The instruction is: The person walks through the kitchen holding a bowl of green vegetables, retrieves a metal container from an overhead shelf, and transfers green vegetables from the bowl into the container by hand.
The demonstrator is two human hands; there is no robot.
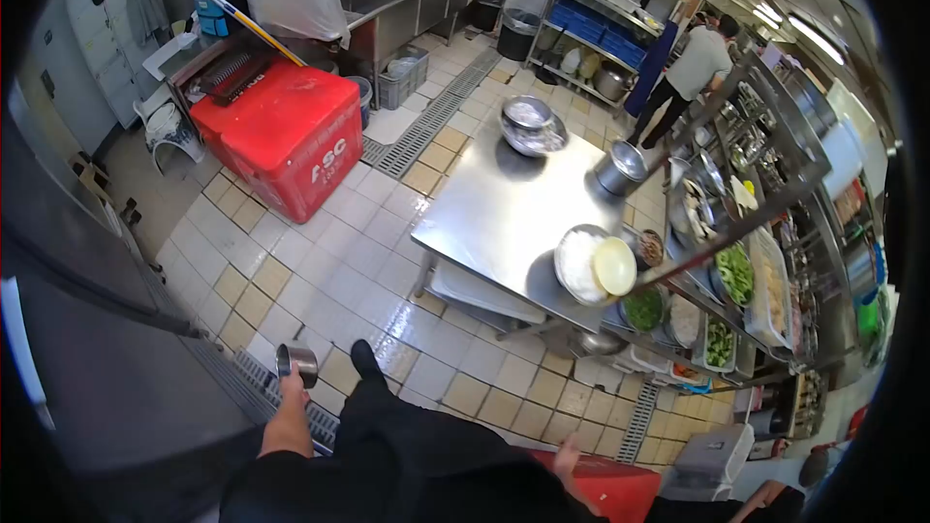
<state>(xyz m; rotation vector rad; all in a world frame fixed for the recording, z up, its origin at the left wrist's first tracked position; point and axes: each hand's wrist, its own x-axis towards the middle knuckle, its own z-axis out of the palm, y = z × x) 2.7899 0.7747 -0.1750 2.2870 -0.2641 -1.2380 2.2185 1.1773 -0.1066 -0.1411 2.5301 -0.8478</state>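
My left hand (292,387) is closed round a small metal pot (297,364), held low at the left over the floor grate. Near the bottom edge, my right hand (566,457) hangs beside a red box (615,486); it is small and blurred, and its finger posture is unclear. Ahead is a steel table (504,218) bearing stacked metal bowls (531,126), a tall metal pot (620,169) and a bowl of white contents (579,266) with a pale yellow bowl (613,266) on it.
A large red box (281,136) stands at left on the tiled floor (339,261). At right is a metal rack (746,223) with food containers. A person (693,68) in a grey shirt stands beyond the table. Another person's hand (765,498) shows at bottom right.
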